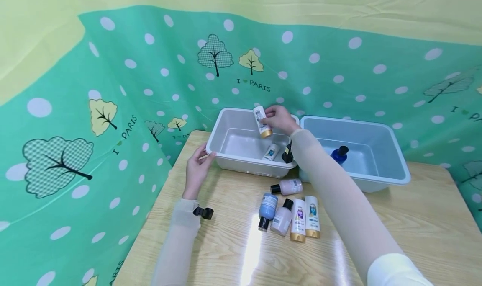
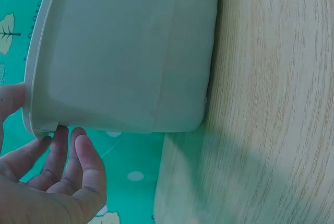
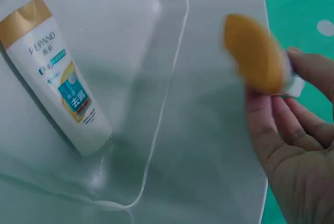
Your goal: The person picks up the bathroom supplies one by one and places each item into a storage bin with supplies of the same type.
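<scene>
My right hand (image 1: pixel 278 117) grips a white shampoo bottle (image 1: pixel 261 119) with a gold cap, tilted with its cap down over the left, greyish-white bin (image 1: pixel 241 140). In the right wrist view that bottle's gold cap (image 3: pixel 254 54) faces the camera. Inside the same bin lies another white bottle with a gold cap (image 3: pixel 26 23) and a blue-green label. My left hand (image 1: pixel 197 167) holds the bin's near left corner, thumb on the rim and fingers beneath it; in the left wrist view the fingers (image 2: pixel 91 166) curl under the lip.
A light blue bin (image 1: pixel 376 179) stands to the right, holding a dark blue bottle (image 1: pixel 339 155) with a black cap. On the wooden table (image 1: pixel 222 244) lie a pink bottle (image 1: pixel 291 186), a blue bottle (image 1: pixel 268 206), a pale bottle (image 1: pixel 281 220) and two white gold-capped bottles (image 1: pixel 298 219). Patterned green cloth hangs behind.
</scene>
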`<state>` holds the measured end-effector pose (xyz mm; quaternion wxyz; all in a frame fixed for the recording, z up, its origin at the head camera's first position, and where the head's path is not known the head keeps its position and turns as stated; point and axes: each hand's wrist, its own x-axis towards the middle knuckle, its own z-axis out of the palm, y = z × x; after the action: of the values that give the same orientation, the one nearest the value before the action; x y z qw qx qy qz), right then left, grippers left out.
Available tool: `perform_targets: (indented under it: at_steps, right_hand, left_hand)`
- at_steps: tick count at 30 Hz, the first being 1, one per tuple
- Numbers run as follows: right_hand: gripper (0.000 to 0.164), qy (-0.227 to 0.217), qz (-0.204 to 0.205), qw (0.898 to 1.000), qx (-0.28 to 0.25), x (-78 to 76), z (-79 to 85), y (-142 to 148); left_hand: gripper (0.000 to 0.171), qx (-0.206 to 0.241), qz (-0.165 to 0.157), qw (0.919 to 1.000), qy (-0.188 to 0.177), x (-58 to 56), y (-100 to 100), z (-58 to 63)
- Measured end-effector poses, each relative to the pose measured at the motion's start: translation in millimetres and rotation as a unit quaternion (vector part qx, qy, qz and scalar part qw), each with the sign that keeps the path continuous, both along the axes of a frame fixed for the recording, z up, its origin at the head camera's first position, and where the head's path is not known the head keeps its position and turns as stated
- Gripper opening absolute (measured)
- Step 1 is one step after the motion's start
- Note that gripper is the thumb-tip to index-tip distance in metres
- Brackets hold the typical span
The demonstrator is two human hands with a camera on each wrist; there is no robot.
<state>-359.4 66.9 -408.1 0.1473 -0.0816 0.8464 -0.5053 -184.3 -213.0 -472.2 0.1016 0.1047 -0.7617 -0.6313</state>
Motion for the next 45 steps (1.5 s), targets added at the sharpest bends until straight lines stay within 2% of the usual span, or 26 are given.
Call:
perform_targets:
  at_steps: [2,4,8,12,15,19,23,28,33,38,45]
  right_hand:
    - [0.047,-0.003,0.003,1.000,0.010,-0.8,-3.0,1.5]
    - [0.047,-0.005,0.013,1.000,0.022,-0.8,-5.8,1.5]
    - [0.044,-0.008,0.032,0.999,0.024,-0.7,-11.3,0.4]
    - [0.043,-0.011,0.025,1.000,0.004,0.8,-8.4,1.8]
    - [0.046,-0.027,0.022,0.999,-0.002,2.7,0.3,3.1]
    - [0.047,-0.046,0.023,0.999,-0.006,9.6,20.6,8.4]
    - [0.045,-0.022,0.022,0.999,-0.014,25.1,44.3,15.5]
    - [0.047,0.026,0.024,0.999,-0.018,62.1,69.1,32.3]
    - [0.045,0.071,0.024,0.997,-0.019,110.4,78.1,61.0]
    - [0.045,0.113,0.020,0.993,0.020,155.8,67.9,91.4]
    - [0.043,0.151,0.016,0.988,0.041,216.8,35.6,129.2]
  left_hand:
    - [0.056,-0.006,0.003,1.0000,0.001,-0.1,1.4,-1.5]
    - [0.057,-0.005,0.008,0.9999,0.008,-2.7,-0.5,-10.5]
    - [0.055,-0.006,0.011,0.9999,0.010,-0.7,0.5,-10.5]
    - [0.056,-0.006,0.008,0.9999,0.009,-0.6,0.9,-10.1]
    - [0.059,-0.004,0.010,0.9999,0.007,-1.1,0.2,-10.0]
    - [0.058,-0.001,0.010,0.9999,0.008,-1.6,1.2,-9.6]
    - [0.055,-0.004,0.010,0.9999,0.003,-0.9,1.5,-8.5]
    - [0.053,-0.010,0.010,0.9999,-0.003,0.2,0.2,-7.4]
    - [0.052,-0.011,0.014,0.9998,-0.005,-0.5,0.4,-7.5]
    - [0.054,-0.009,0.013,0.9998,-0.010,0.0,1.7,-6.7]
    - [0.057,-0.001,0.010,0.9999,-0.013,1.2,2.5,-7.2]
